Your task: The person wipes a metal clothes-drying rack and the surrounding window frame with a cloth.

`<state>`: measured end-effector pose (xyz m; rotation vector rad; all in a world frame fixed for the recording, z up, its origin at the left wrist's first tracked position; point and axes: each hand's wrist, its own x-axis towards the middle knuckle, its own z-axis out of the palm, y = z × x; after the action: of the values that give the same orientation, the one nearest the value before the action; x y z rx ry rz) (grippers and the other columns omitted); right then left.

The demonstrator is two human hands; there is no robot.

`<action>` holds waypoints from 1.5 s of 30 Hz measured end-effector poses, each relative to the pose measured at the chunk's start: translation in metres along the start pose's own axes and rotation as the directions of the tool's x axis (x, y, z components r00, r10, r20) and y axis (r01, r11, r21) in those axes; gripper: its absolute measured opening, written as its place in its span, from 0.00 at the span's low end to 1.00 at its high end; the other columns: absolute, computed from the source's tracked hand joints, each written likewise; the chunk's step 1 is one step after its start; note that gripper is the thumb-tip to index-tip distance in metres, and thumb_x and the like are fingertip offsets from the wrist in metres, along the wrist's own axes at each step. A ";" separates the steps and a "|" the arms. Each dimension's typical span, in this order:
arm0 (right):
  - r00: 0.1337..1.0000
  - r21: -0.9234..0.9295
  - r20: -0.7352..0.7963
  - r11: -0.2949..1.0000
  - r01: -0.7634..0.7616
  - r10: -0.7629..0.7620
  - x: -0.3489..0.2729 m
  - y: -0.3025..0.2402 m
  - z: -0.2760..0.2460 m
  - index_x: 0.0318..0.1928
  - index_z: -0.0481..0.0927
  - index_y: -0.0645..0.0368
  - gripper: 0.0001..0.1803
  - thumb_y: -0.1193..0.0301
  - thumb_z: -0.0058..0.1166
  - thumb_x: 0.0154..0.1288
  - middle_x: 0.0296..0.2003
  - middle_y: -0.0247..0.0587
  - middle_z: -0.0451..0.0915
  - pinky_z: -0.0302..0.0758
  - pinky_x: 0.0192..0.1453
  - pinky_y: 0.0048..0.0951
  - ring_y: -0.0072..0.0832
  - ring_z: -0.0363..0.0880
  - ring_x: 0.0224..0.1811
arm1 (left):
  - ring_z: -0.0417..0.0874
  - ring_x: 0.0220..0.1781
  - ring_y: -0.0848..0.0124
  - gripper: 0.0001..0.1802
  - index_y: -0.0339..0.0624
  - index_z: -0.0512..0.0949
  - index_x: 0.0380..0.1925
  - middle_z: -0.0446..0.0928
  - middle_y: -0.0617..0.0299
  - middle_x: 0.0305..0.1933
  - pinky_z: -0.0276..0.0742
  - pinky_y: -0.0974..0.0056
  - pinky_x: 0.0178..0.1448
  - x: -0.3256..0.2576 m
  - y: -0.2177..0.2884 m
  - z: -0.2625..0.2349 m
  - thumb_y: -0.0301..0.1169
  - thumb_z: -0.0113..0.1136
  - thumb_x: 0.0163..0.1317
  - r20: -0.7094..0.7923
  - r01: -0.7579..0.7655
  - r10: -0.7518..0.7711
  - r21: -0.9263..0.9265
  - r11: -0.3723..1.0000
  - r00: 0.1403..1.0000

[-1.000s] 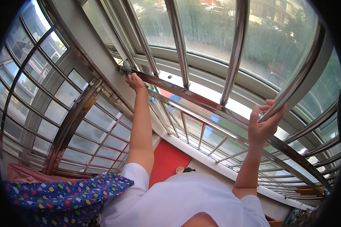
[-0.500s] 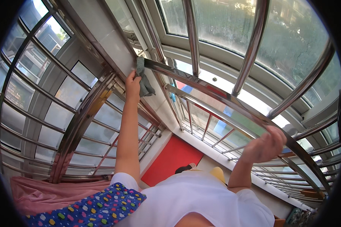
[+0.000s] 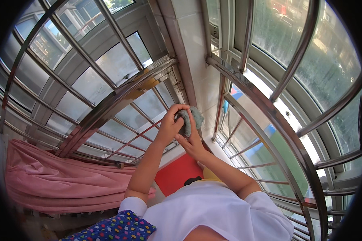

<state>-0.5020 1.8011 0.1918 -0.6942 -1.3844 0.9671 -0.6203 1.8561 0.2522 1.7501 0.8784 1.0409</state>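
- I watch through the head camera; the grey-green cloth (image 3: 196, 115) is up in front of the wearer's chest, bunched between both hands, below the foot of the tiled column (image 3: 190, 38) in the view and clear of the bars on either side.
- Left hand (image 3: 173, 125): I read it as curled, fingers bent over the near side of the cloth and the thumb tucked in against it; the exact fingertip contact is partly hidden from me.
- Right hand (image 3: 192, 138): its fingers run up along the cloth, pressing it toward the left hand, with one fold bulging out beyond them on the right; I cannot tell how hard it squeezes.
- Handling, in my judgement: light, soft and limp, with nothing fragile in it; it should crumple easily and keep no shape of its own; whether it is damp, and so heavier or slicker, I cannot tell.
- Where I would take hold: a thick gathered fold near the middle, thumb against fingers; a grip on a single loose edge would let the rest droop or unfold.
- Around it: a broad metal rail (image 3: 108, 106) to the left, a curved metal rail (image 3: 271, 108) to the right; pink fabric (image 3: 52, 176) lower left; a red mat (image 3: 173, 175) beneath the forearms.
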 end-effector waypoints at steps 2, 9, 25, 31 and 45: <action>1.000 0.089 -0.016 0.996 0.002 -0.001 0.015 0.004 0.013 0.75 0.52 0.56 0.40 0.71 0.57 0.69 0.71 0.46 0.59 0.61 0.70 0.29 0.32 0.59 0.72 | 0.71 0.63 0.71 0.25 0.34 0.67 0.60 0.70 0.57 0.64 0.63 0.65 0.70 -0.007 0.009 -0.015 0.16 0.43 0.60 0.040 0.145 -0.139 -0.269 0.952 0.989; 0.898 -0.133 -0.325 0.955 0.266 -0.296 0.148 0.018 0.004 0.67 0.70 0.56 0.29 0.82 0.54 0.66 0.57 0.47 0.77 0.68 0.64 0.31 0.39 0.76 0.60 | 0.75 0.59 0.69 0.18 0.41 0.76 0.52 0.75 0.61 0.58 0.71 0.64 0.60 -0.014 0.034 -0.136 0.21 0.55 0.61 -0.504 0.051 0.382 0.653 0.756 0.774; 0.942 -0.738 0.126 0.605 0.298 -0.310 0.307 0.026 0.018 0.58 0.79 0.44 0.36 0.85 0.56 0.44 0.44 0.51 0.80 0.77 0.46 0.44 0.51 0.79 0.45 | 0.83 0.26 0.51 0.27 0.35 0.65 0.48 0.81 0.61 0.23 0.77 0.49 0.33 0.079 -0.015 -0.193 0.44 0.61 0.62 -0.659 0.493 0.459 0.752 0.439 0.597; 0.963 -0.755 0.225 0.599 0.269 -0.150 0.342 0.029 0.043 0.50 0.82 0.49 0.26 0.83 0.57 0.48 0.39 0.55 0.82 0.77 0.47 0.46 0.53 0.80 0.42 | 0.82 0.25 0.50 0.21 0.36 0.65 0.45 0.79 0.58 0.21 0.76 0.48 0.34 0.075 -0.018 -0.192 0.38 0.61 0.61 -0.620 0.459 0.483 0.784 0.419 0.619; 0.927 -0.615 0.099 0.710 0.342 -0.361 0.271 -0.002 0.013 0.61 0.75 0.47 0.37 0.74 0.64 0.44 0.47 0.51 0.76 0.77 0.48 0.45 0.51 0.78 0.46 | 0.80 0.24 0.52 0.20 0.31 0.66 0.46 0.77 0.59 0.20 0.74 0.50 0.34 0.075 -0.019 -0.183 0.32 0.58 0.60 -0.642 0.527 0.508 0.765 0.371 0.574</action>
<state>-0.5341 2.0351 0.3252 -0.8785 -1.7519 0.1634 -0.7595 1.9888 0.3013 2.0320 2.5996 1.5559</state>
